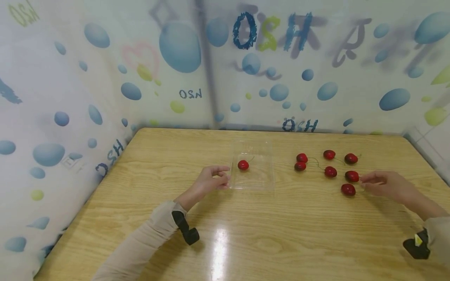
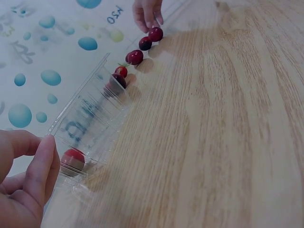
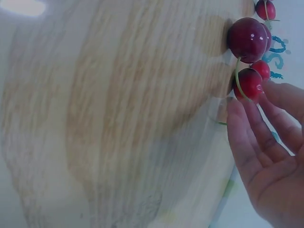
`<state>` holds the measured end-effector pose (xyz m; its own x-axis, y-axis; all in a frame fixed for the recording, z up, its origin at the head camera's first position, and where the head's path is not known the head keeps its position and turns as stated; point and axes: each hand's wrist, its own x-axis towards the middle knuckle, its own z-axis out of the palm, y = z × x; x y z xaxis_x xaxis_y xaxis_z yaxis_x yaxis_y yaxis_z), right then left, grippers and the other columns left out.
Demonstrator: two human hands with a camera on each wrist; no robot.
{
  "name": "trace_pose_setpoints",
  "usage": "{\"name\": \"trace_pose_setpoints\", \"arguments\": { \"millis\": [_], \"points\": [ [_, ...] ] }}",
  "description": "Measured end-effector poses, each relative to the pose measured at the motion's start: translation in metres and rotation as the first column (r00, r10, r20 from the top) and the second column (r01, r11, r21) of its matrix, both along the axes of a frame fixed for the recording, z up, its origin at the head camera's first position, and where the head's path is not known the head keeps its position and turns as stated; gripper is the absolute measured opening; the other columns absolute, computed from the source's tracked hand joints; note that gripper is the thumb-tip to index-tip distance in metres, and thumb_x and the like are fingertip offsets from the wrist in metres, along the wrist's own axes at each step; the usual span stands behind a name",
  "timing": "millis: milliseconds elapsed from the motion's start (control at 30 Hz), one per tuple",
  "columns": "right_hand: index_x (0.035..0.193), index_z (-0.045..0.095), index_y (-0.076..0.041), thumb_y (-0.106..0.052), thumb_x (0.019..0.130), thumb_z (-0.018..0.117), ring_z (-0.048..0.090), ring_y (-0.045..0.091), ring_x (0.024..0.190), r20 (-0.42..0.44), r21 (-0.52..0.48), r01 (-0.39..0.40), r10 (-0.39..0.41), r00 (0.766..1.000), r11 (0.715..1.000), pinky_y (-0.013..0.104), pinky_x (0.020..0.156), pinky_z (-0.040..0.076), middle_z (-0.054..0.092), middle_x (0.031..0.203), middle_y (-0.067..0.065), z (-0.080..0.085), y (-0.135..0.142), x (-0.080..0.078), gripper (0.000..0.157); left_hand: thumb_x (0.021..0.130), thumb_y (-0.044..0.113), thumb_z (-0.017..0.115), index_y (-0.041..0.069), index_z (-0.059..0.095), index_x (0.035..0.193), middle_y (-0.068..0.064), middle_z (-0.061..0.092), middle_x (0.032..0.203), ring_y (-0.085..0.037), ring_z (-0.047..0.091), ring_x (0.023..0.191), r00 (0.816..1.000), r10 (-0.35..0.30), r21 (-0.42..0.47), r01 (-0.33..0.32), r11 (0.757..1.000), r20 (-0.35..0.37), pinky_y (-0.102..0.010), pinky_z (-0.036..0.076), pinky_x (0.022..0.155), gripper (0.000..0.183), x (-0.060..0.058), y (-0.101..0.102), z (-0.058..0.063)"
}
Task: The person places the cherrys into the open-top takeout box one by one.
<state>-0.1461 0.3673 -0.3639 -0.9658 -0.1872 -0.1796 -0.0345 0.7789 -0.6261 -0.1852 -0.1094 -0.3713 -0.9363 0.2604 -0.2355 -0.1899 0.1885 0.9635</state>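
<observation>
A clear plastic box [image 1: 252,188] lies on the table with one red cherry [image 1: 243,165] inside, its thin stem pointing up and right. My left hand [image 1: 211,179] pinches the box's left rim between thumb and fingers, as the left wrist view also shows. To the right of the box, several dark red cherries [image 1: 330,171] with stems are spread about. My right hand [image 1: 386,187] reaches in from the right, its fairly straight fingertips at the right side of one cherry [image 1: 352,176]. Another cherry [image 1: 348,190] lies just in front of that one.
The wood-grain table [image 1: 281,234] meets a patterned wall covering [image 1: 225,78] with blue drops along its back edge. A black wrist strap [image 1: 184,228] is on the left wrist, and another black device [image 1: 417,246] is at the right wrist.
</observation>
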Motion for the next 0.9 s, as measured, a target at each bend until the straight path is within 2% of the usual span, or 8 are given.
{"name": "trace_pose_setpoints", "arguments": {
  "millis": [200, 467, 633, 900],
  "points": [
    [0.107, 0.055, 0.01, -0.021, 0.087, 0.058, 0.05, -0.008, 0.073, 0.034, 0.031, 0.006, -0.007, 0.999, 1.0, 0.023, 0.063, 0.053, 0.06, 0.099, 0.018, -0.003, 0.001, 0.002, 0.037, 0.084, -0.001, 0.057, -0.007, 0.048, 0.121, -0.01, 0.05, 0.087, -0.017, 0.06, 0.069, 1.0, -0.016, 0.003, 0.016, 1.0, 0.018, -0.036, 0.052, 0.075, 0.039, 0.001, -0.001, 0.003],
    [0.107, 0.052, 0.016, -0.014, 0.087, 0.057, 0.056, 0.0, 0.071, 0.067, -0.041, -0.001, 0.004, 0.998, 0.999, 0.025, 0.063, 0.054, 0.061, 0.094, 0.017, -0.007, 0.0, 0.003, 0.036, 0.085, -0.003, 0.055, -0.009, 0.046, 0.121, -0.01, 0.049, 0.086, -0.017, 0.059, 0.07, 1.0, -0.023, -0.009, 0.023, 1.0, 0.018, -0.039, 0.05, 0.079, 0.038, 0.011, 0.003, 0.022],
    [0.109, 0.051, 0.015, -0.012, 0.087, 0.056, 0.056, 0.001, 0.071, 0.083, -0.032, 0.003, 0.0, 0.997, 0.999, 0.021, 0.062, 0.052, 0.062, 0.093, 0.016, -0.012, 0.0, 0.002, 0.035, 0.085, -0.003, 0.055, -0.009, 0.046, 0.121, -0.01, 0.05, 0.086, -0.017, 0.059, 0.071, 1.0, -0.022, -0.004, 0.022, 1.0, 0.016, -0.036, 0.052, 0.077, 0.038, 0.012, 0.003, 0.023],
    [0.106, 0.05, 0.019, -0.005, 0.087, 0.054, 0.058, 0.004, 0.071, 0.125, -0.113, 0.039, -0.025, 0.992, 0.993, 0.025, 0.064, 0.054, 0.062, 0.092, 0.016, -0.019, -0.001, 0.002, 0.032, 0.085, -0.003, 0.055, -0.009, 0.047, 0.121, -0.011, 0.05, 0.087, -0.019, 0.06, 0.072, 1.0, -0.021, -0.024, 0.022, 0.999, 0.007, -0.039, 0.051, 0.079, 0.038, 0.012, 0.003, 0.023]
  ]
}}
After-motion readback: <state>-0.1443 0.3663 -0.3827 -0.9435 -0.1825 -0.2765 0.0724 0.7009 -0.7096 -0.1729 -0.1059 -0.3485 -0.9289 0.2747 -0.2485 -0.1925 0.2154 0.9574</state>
